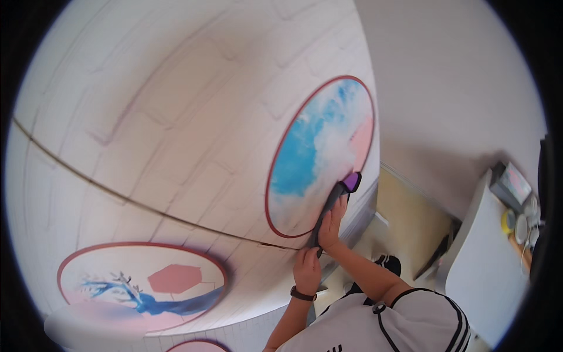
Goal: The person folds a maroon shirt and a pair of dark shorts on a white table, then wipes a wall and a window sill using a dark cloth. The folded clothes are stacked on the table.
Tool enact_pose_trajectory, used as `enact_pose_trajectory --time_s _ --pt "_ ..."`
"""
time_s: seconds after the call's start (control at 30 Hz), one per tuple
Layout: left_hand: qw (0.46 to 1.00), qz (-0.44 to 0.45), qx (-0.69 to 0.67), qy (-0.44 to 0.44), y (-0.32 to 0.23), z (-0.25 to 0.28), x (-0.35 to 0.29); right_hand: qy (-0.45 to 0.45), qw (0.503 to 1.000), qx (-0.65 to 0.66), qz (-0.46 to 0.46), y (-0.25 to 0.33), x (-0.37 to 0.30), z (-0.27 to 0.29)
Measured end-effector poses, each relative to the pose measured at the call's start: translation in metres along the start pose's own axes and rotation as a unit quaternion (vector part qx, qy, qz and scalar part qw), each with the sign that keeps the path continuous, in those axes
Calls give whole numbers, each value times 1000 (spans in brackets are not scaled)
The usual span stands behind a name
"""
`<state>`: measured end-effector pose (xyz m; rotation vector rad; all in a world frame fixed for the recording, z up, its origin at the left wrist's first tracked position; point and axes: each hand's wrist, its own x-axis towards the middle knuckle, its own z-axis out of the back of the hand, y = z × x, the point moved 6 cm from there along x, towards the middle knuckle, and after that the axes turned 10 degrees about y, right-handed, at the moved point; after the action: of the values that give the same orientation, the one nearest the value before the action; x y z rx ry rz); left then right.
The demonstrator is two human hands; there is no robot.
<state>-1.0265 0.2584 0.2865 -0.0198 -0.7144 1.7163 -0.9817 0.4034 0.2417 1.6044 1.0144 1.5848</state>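
Note:
In both hands I have a long dark grey tool (324,217) with a purple oval end (352,182); its exact kind is not clear. My left hand (307,273), below a dark wristwatch, closes on its lower end. Higher up, my right hand (332,223) lies along the handle, its fingers partly hidden. The tool rests close against, or touches, an upright brick-patterned surface (170,141). Just behind it is a red-rimmed oval picture (299,158) of blue and white clouds with a pink part.
A dark seam (123,198) crosses the brick-patterned surface. Below it is another oval picture (176,301) with blue branches. At right, a white table (489,281) carries a box (510,186), a yellow roll (508,221) and other small items. Pale floor (410,211) lies between.

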Motion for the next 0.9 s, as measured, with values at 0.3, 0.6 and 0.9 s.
enact_pose_trajectory --time_s 0.3,0.6,0.9 --pt "991 46 -39 117 63 -35 -82 107 942 67 -310 -107 -166 -48" --pt "988 -17 -132 80 -3 -59 41 10 991 -77 104 -13 62 19" --pt "952 -1 -15 306 52 -164 -10 -74 934 -92 -338 -349 -161 -3"
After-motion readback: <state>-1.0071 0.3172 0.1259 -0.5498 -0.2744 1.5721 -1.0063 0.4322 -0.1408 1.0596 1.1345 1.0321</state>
